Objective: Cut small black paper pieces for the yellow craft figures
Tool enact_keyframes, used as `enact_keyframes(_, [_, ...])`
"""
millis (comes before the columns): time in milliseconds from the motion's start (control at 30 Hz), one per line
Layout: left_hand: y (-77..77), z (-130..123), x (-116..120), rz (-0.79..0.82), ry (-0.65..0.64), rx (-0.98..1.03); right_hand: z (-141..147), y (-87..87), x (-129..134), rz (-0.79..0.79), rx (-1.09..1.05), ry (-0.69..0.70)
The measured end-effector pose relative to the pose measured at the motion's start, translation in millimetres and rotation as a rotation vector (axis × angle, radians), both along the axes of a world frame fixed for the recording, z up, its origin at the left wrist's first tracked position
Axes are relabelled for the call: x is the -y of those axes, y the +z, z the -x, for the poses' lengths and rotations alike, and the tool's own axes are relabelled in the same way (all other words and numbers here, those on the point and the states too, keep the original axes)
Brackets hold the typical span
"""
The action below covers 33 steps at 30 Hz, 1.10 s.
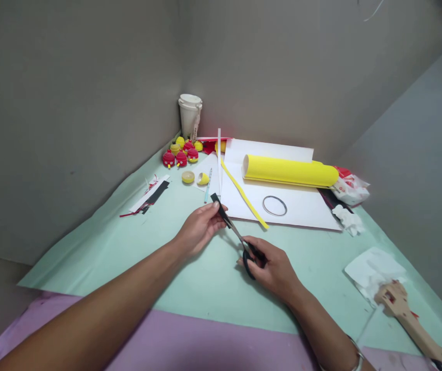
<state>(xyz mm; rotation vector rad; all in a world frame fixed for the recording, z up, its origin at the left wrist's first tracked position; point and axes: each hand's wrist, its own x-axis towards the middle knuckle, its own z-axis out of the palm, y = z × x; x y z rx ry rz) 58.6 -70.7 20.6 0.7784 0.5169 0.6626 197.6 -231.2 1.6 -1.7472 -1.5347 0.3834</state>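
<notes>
A narrow black strip (221, 208) is pinched between the thumb and fingers of my left hand (201, 226), near the middle of the table. My right hand (273, 265) is closed around the black handles of a pair of scissors (248, 257). The scissor blades point up and to the left and meet the lower part of the strip. Whether the blades are fully closed on it is too small to tell. Just beyond my left hand lie a light blue pen (208, 186) and two small yellow cups (188, 177).
Behind are a yellow corrugated roll (290, 171), white sheets (301, 208), a yellow strip (244, 195) and a metal ring (275, 205). Several red and yellow balls (181, 158) sit by a white cup (190, 116). Paper scraps (149, 196) lie left, a glue gun (410, 319) right.
</notes>
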Motion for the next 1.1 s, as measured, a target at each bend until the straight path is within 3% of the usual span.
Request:
enact_keyframes(367, [3.0,0.5,-1.5,0.031,0.090,0.016,0.4,0.2,-0.1,0.028,-0.099,-0.046])
enact_keyframes(1100, [1.5,-0.3,-1.7,0.038,0.100,0.021,1.3,0.5,-0.3,-0.010,-0.062,-0.020])
